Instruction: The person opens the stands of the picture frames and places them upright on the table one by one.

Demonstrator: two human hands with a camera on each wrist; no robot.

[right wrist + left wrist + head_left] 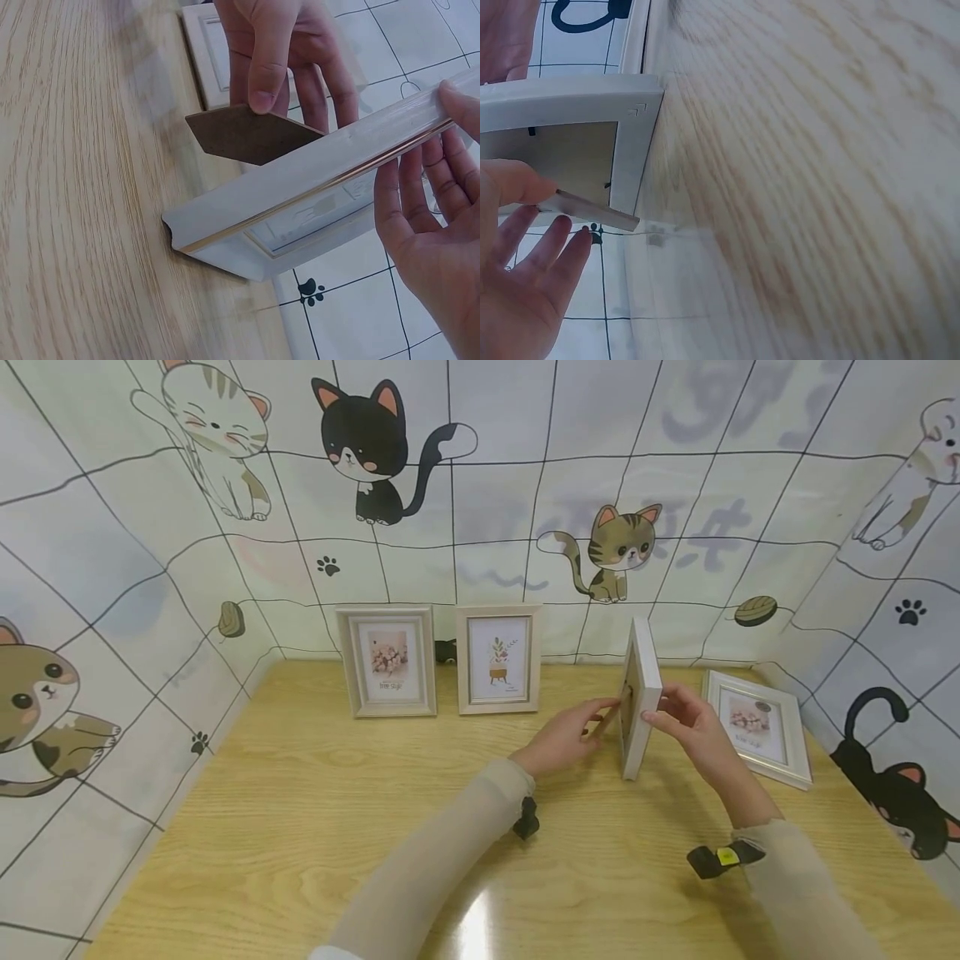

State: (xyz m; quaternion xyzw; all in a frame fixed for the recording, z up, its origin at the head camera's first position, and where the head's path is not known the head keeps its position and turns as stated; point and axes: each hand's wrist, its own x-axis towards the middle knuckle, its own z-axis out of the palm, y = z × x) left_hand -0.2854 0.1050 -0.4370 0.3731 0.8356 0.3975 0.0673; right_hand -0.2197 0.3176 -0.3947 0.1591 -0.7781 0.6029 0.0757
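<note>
A white picture frame (pixel 647 668) stands upright, edge-on to the head view, its lower edge at the tabletop. My right hand (pixel 705 739) grips its side edge, thumb on the near side and fingers against the glazed front, as the right wrist view shows. Behind the frame, my left hand (pixel 561 742) pinches the swung-out brown support leg (pixel 244 135) between thumb and fingers. From the left wrist view, the leg (pixel 592 210) sticks out from the tan backing, inside the white border (pixel 630 161). Most of the frame's picture is hidden from the head view.
Two picture frames stand at the back: one with a pink-flower print (pixel 390 662), one with a potted-plant print (pixel 498 662). Another frame (pixel 757 727) lies tilted back at the right, near the wall. A cat-patterned sheet (pixel 495 493) encloses the wooden table (pixel 300 827) behind and on both sides.
</note>
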